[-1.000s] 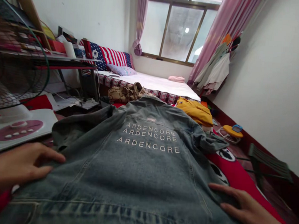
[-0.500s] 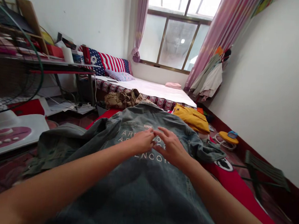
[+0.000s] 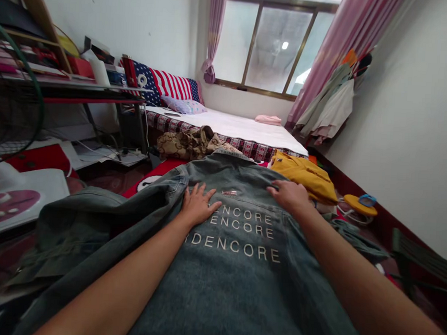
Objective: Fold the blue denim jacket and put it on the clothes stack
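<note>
A blue-grey denim jacket [image 3: 217, 292] lies spread back side up, its white lettering and a small label below the collar showing. My left hand [image 3: 199, 203] rests flat on the upper back at the left, fingers spread, covering the first letters. On the other side, my right hand [image 3: 291, 195] has its fingers curled on the cloth near the right shoulder, closed on the jacket. The left sleeve trails out to the left; the right sleeve is partly hidden behind my forearm.
Beyond the collar lies a brown patterned cloth [image 3: 187, 143]. A folded yellow garment [image 3: 305, 174] sits at the right. A fan [image 3: 12, 196] stands at the left by a cluttered desk [image 3: 99, 98]. A round yellow stool [image 3: 360, 205] and a dark folding stool [image 3: 424, 258] are at the right.
My hands were close together over the lettering; they have moved apart, left hand to the left, right hand to the right shoulder. More of the lettering shows. The view has shifted slightly.
</note>
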A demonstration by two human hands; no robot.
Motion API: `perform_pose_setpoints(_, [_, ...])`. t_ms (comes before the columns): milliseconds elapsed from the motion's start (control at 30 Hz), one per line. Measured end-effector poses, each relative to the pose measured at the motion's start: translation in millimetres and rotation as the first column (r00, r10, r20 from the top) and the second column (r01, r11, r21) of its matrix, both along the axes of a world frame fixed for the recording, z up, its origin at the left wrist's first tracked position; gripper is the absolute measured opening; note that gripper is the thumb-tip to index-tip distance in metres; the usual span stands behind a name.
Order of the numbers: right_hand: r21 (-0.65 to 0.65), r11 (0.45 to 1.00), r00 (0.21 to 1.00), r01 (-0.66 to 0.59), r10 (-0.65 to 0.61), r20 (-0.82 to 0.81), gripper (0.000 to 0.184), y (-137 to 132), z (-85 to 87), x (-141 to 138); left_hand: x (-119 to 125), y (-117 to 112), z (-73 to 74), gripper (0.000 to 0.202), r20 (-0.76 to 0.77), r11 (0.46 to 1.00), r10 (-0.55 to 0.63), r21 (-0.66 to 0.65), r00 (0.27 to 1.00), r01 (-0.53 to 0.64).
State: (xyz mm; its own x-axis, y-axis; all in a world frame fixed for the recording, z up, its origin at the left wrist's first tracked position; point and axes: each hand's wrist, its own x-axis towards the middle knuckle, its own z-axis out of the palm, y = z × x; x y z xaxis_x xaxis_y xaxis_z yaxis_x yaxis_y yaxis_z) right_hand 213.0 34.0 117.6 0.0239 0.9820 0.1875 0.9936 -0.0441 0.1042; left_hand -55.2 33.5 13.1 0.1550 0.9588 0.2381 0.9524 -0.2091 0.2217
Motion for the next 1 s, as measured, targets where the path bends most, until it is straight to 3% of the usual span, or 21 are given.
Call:
perform_pose_setpoints(67, [0.205, 0.971, 0.988, -0.123, 0.14, -0.071, 0.051, 9, -14.1, -29, -1, 1, -0.5, 0.068, 0.002, 1.0, 0.0, 0.008, 1.0, 0.0])
perform_pose_setpoints(100, [0.217, 0.965, 0.98, -0.146, 0.171, -0.101, 0.054, 11, -27.7, -40, -1, 1, -1.1, 0.067, 0.001, 1.0, -0.002, 0.014, 1.0, 0.002])
perform_pose_setpoints(200, [-0.022, 0.988, 0.972, -0.152, 0.145, -0.184, 0.061, 16, -73.7, -55, -2, 1, -2.8, 0.065, -0.002, 0.999, -0.012, 0.036, 1.0, 0.012])
perform_pose_setpoints(300, [-0.122, 0.978, 0.965, -0.172, 0.142, -0.221, 0.063, 20, -97.9, -52, -2, 2, -2.4, 0.062, 0.012, 0.998, 0.009, 0.056, 1.0, -0.009])
perform_pose_setpoints(400, [-0.109, 0.977, 0.959, -0.186, 0.156, -0.238, 0.062, 22, -98.2, -44, -10, 10, 2.0, 0.06, 0.019, 0.998, 0.001, 0.065, 1.0, -0.002])
perform_pose_setpoints(533, [-0.095, 0.977, 0.953, -0.194, 0.164, -0.257, 0.061, 23, -94.0, -41, -42, 38, 12.4, 0.062, -0.055, 0.99, -0.025, 0.136, 0.998, 0.032])
perform_pose_setpoints(667, [-0.094, 0.977, 0.953, -0.192, 0.163, -0.255, 0.06, 22, -96.4, -42, -74, 76, 16.2, 0.07, -0.076, 0.986, 0.162, -0.032, 0.984, -0.164])
perform_pose_setpoints(767, [-0.089, 0.978, 0.953, -0.19, 0.162, -0.255, 0.06, 23, -97.6, -42, -82, 92, 11.8, 0.07, -0.082, 0.975, 0.191, -0.1, 0.978, -0.199])
perform_pose_setpoints(867, [-0.087, 0.98, 0.955, -0.181, 0.154, -0.253, 0.06, 24, -97.5, -43, -78, 91, 7.1, 0.067, -0.079, 0.979, 0.198, -0.022, 0.977, -0.201])
perform_pose_setpoints(1000, [-0.094, 0.981, 0.963, -0.168, 0.143, -0.23, 0.06, 24, -95.8, -45, -67, 73, 5.9, 0.061, -0.075, 0.988, 0.15, 0.049, 0.986, -0.147])
